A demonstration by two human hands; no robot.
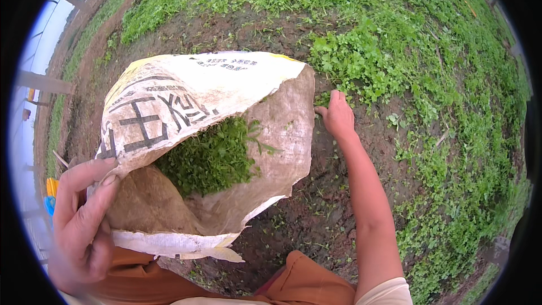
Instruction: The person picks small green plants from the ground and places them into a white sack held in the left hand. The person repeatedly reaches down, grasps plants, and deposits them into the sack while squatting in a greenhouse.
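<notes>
My left hand (87, 220) pinches the rim of a white woven plastic sack (279, 135) between thumb and fingers. The sack's mouth gapes towards me, and its outside bears large dark writing. Cut leafy greens (211, 156) lie in a heap inside it, with a few sprigs on its soiled inner wall. Just right of the sack, my right hand (338, 114) reaches low over the soil, thumb apart from the fingers. Its fingertips are at the edge of a leafy green clump (360, 59). Whether they grip any stems cannot be made out.
Low green plants (457, 156) spread over the ground on the right and across the top. Bare damp soil (305, 220) with scattered sprigs lies around the sack. Posts (46, 82) stand along the left edge, near a yellow and blue object (51, 195). My brown-clad legs (305, 279) are at the bottom.
</notes>
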